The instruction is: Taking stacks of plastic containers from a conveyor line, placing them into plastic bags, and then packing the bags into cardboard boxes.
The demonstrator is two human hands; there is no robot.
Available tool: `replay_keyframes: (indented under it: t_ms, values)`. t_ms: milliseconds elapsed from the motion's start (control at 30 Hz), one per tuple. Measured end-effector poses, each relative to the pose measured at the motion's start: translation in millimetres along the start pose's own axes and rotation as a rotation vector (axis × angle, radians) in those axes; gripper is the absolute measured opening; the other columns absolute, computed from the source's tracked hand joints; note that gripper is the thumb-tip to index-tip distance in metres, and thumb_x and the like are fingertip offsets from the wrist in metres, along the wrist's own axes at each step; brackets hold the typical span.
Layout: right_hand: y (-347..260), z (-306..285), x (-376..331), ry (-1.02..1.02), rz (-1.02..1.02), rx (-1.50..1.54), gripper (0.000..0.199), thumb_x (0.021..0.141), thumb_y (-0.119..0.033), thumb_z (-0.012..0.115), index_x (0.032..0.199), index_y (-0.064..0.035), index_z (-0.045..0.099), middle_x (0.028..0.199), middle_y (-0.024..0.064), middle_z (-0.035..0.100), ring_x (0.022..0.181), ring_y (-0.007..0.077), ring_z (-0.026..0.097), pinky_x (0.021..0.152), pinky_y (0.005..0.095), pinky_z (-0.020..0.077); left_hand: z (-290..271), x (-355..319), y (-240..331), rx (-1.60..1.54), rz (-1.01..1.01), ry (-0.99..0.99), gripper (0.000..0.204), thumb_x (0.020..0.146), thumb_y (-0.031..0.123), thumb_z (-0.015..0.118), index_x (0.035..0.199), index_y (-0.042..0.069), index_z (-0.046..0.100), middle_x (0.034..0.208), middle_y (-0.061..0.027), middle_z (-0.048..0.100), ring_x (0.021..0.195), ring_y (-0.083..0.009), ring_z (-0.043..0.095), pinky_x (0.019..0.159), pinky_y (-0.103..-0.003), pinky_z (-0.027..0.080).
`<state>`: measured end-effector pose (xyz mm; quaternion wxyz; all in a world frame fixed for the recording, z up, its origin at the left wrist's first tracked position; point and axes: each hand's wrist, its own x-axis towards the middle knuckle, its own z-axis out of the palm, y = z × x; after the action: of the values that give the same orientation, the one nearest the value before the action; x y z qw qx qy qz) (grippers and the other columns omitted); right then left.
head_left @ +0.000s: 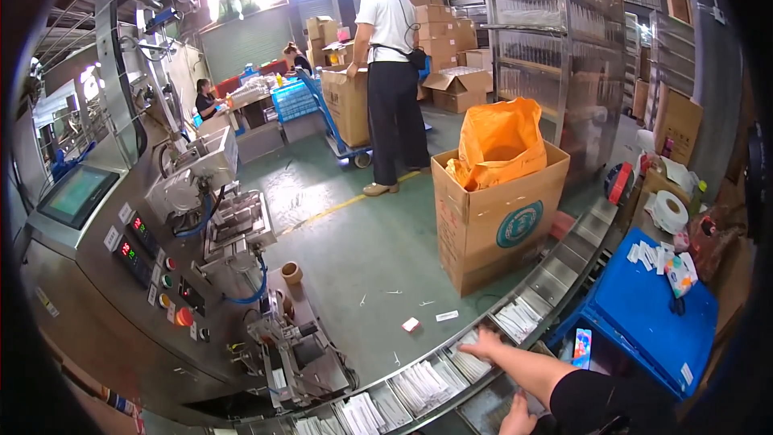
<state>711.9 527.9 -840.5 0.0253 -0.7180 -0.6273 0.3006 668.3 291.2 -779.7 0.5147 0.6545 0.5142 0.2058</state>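
Across the metal conveyor my right hand [481,345] reaches leftward, its fingers stretched out over a compartment of slim white packets [471,364]. The fingertips rest on or just above them; contact is hard to make out. Lower down, at the bottom edge, my left hand [516,419] is partly cut off, with its thumb raised apart from the fingers and nothing visible in it. More white packets [425,384] fill the compartment to the left, and another stack [519,317] lies in the one to the right.
Behind the conveyor [558,279] stands a tall carton [499,229] with an orange bag [503,145]. At right is a blue lid [656,306] holding loose slips, beside a phone [581,348]. A machine panel [121,266] occupies the left. One person [392,72] stands beside a trolley [326,117].
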Motion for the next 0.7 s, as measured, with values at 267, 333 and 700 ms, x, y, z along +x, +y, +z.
replay_keyframes:
  t_ms: [267, 333, 700]
  values:
    - [-14, -29, -20, -0.250, -0.059, 0.170, 0.106, 0.060, -0.067, 0.064, 0.129, 0.0070, 0.032, 0.124, 0.0255, 0.046, 0.119, 0.0328, 0.043, 0.098, 0.0348, 0.0348, 3, 5, -6, 0.056, 0.125, 0.046, 0.066, 0.078, 0.012, 0.043, 0.138, 0.000, 0.018, 0.139, -0.0240, 0.024, 0.119, -0.0389, 0.038, 0.097, -0.039, 0.036]
    - [-19, -32, -24, -0.324, -0.185, 0.332, 0.100, 0.062, -0.052, 0.073, 0.131, 0.0057, 0.028, 0.125, 0.0211, 0.046, 0.117, 0.0282, 0.044, 0.098, 0.0334, 0.0346, -17, 2, 18, -0.019, -0.046, -0.083, 0.065, 0.078, 0.012, 0.042, 0.138, 0.000, 0.018, 0.139, -0.0235, 0.024, 0.119, -0.0388, 0.038, 0.097, -0.039, 0.036]
    - [-13, -7, -19, -0.231, -0.173, 0.637, 0.100, 0.059, -0.029, 0.083, 0.131, 0.0066, 0.025, 0.122, 0.0174, 0.048, 0.115, 0.0237, 0.046, 0.098, 0.0325, 0.0353, -22, -1, 23, 0.031, -0.065, -0.128, 0.066, 0.079, 0.012, 0.043, 0.138, 0.000, 0.017, 0.140, -0.0236, 0.022, 0.120, -0.0374, 0.037, 0.098, -0.037, 0.035]
